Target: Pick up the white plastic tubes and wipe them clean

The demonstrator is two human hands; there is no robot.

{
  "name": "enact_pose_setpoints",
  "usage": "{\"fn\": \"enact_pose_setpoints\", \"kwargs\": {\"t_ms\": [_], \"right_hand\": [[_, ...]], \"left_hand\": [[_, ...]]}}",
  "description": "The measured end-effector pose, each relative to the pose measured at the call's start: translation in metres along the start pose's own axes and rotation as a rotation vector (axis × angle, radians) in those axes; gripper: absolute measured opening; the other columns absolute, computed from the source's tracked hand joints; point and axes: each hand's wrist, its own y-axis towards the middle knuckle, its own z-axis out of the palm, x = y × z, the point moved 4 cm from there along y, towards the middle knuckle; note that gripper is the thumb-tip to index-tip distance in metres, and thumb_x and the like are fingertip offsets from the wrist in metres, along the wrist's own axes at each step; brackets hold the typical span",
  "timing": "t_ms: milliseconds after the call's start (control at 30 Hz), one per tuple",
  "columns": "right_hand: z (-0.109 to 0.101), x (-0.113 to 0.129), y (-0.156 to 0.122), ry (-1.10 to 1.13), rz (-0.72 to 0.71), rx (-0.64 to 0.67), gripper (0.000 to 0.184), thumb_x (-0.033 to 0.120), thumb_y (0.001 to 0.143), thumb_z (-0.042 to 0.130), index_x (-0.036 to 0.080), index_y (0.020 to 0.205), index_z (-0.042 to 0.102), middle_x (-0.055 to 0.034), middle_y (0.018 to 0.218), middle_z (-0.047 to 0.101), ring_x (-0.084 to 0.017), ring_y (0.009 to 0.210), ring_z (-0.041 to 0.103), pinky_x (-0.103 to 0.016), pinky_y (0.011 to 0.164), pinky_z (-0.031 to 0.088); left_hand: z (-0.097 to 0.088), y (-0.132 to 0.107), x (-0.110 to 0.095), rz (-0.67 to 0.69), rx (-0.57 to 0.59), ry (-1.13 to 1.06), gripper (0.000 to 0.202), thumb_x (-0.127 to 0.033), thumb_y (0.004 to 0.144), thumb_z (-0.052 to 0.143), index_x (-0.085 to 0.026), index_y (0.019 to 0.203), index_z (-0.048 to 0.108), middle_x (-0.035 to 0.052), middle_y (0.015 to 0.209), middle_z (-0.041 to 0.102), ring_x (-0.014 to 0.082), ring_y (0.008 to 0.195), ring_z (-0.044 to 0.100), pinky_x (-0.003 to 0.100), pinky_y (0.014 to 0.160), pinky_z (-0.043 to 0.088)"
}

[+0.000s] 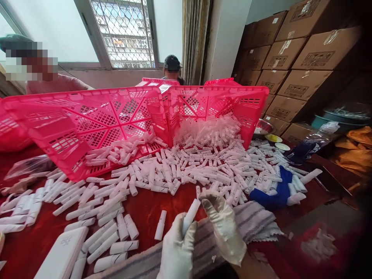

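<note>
My left hand [178, 246], in a white glove, is closed around a white plastic tube [192, 213] that tilts up to the right. Just beside the tube's upper end is my right hand [225, 226], also gloved. Its fingers are loosely bent and no held thing shows in it. On the red tabletop to the left of my hands lies a single similar tube [160, 225]. A large heap of white tubes [157, 174] spreads beyond both hands. Under my wrists lies a grey striped towel [203, 242].
Two pink crates [116, 104] lie tipped toward me, with tubes spilling out. A white power bank [62, 254] is at the lower left. On the right are a blue cloth [273, 195], a plastic bottle [315, 141] and stacked cartons [305, 83]. Two people sit beyond the crates.
</note>
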Motion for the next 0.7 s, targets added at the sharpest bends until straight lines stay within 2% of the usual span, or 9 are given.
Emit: {"fn": "enact_pose_setpoints", "kwargs": {"t_ms": [100, 167, 267, 333, 400, 500, 567, 633, 700], "right_hand": [[-0.003, -0.003, 0.006, 0.005, 0.023, 0.105, 0.014, 0.042, 0.076, 0.064, 0.027, 0.076, 0.063, -0.0013, 0.075, 0.063, -0.02, 0.073, 0.06, -0.031, 0.07, 0.051], [-0.003, -0.002, 0.009, -0.004, 0.041, 0.214, 0.014, 0.04, 0.077, 0.064, 0.026, 0.075, 0.063, -0.0005, 0.074, 0.061, -0.019, 0.073, 0.058, -0.029, 0.07, 0.05], [-0.006, 0.006, 0.01, 0.004, 0.007, 0.322, 0.016, 0.038, 0.076, 0.067, 0.023, 0.072, 0.062, 0.0005, 0.072, 0.058, -0.017, 0.071, 0.056, -0.027, 0.067, 0.049], [-0.008, 0.013, 0.007, 0.023, -0.034, 0.374, 0.017, 0.037, 0.078, 0.064, 0.021, 0.073, 0.062, -0.0005, 0.077, 0.059, -0.017, 0.075, 0.056, -0.027, 0.071, 0.049], [-0.01, 0.016, 0.0, 0.038, -0.031, 0.387, 0.018, 0.038, 0.082, 0.06, 0.021, 0.076, 0.063, -0.0027, 0.086, 0.061, -0.018, 0.081, 0.058, -0.028, 0.074, 0.048], [-0.019, 0.009, -0.016, 0.022, 0.063, 0.374, 0.022, 0.042, 0.081, 0.06, 0.021, 0.08, 0.064, -0.0044, 0.095, 0.063, -0.017, 0.079, 0.059, -0.026, 0.069, 0.049], [-0.039, -0.001, -0.027, -0.03, 0.171, 0.343, 0.025, 0.044, 0.078, 0.063, 0.02, 0.085, 0.065, -0.004, 0.091, 0.063, -0.017, 0.074, 0.06, -0.026, 0.065, 0.05], [-0.076, -0.01, -0.035, -0.14, 0.263, 0.243, 0.027, 0.045, 0.078, 0.063, 0.02, 0.087, 0.064, -0.0028, 0.081, 0.065, -0.017, 0.071, 0.061, -0.025, 0.063, 0.05], [-0.125, -0.012, -0.039, -0.306, 0.277, 0.063, 0.026, 0.046, 0.077, 0.063, 0.021, 0.081, 0.063, -0.0009, 0.068, 0.064, -0.017, 0.064, 0.06, -0.025, 0.059, 0.049]], "left_hand": [[-0.003, 0.003, -0.003, 0.082, 0.025, 0.012, 0.025, -0.039, 0.078, 0.056, -0.024, 0.096, 0.064, 0.0035, 0.092, 0.067, 0.0213, 0.079, 0.06, 0.028, 0.075, 0.044], [-0.004, 0.005, -0.002, 0.017, 0.118, -0.087, 0.027, -0.043, 0.075, 0.061, -0.023, 0.093, 0.063, 0.0019, 0.082, 0.064, 0.0173, 0.067, 0.056, 0.026, 0.066, 0.044], [0.004, 0.001, 0.002, -0.256, 0.457, -0.479, 0.038, -0.057, 0.072, 0.062, -0.021, 0.079, 0.053, -0.0075, 0.053, 0.04, 0.0059, 0.04, 0.028, 0.019, 0.04, 0.027], [0.013, -0.005, 0.001, -0.394, 0.648, -0.729, 0.044, -0.062, 0.071, 0.061, -0.022, 0.072, 0.042, -0.0117, 0.049, 0.023, 0.0029, 0.038, 0.01, 0.017, 0.036, 0.014], [0.023, -0.009, 0.0, -0.431, 0.728, -0.808, 0.047, -0.061, 0.07, 0.063, -0.023, 0.071, 0.036, -0.0129, 0.049, 0.019, 0.0022, 0.038, 0.007, 0.017, 0.036, 0.01], [0.041, -0.012, 0.003, -0.352, 0.719, -0.636, 0.05, -0.068, 0.069, 0.058, -0.023, 0.073, 0.038, -0.0124, 0.046, 0.024, 0.0032, 0.035, 0.016, 0.018, 0.036, 0.019], [0.044, -0.014, 0.004, -0.188, 0.668, -0.352, 0.048, -0.069, 0.073, 0.052, -0.021, 0.077, 0.048, -0.0068, 0.052, 0.042, 0.0071, 0.042, 0.037, 0.02, 0.046, 0.036], [0.036, -0.014, 0.003, 0.012, 0.588, 0.024, 0.042, -0.059, 0.079, 0.05, -0.02, 0.088, 0.059, 0.0029, 0.075, 0.062, 0.0161, 0.067, 0.057, 0.027, 0.068, 0.046], [0.015, -0.008, 0.003, 0.156, 0.436, 0.386, 0.037, -0.047, 0.081, 0.053, -0.022, 0.108, 0.06, 0.0084, 0.105, 0.064, 0.0248, 0.096, 0.059, 0.034, 0.085, 0.044]]}}
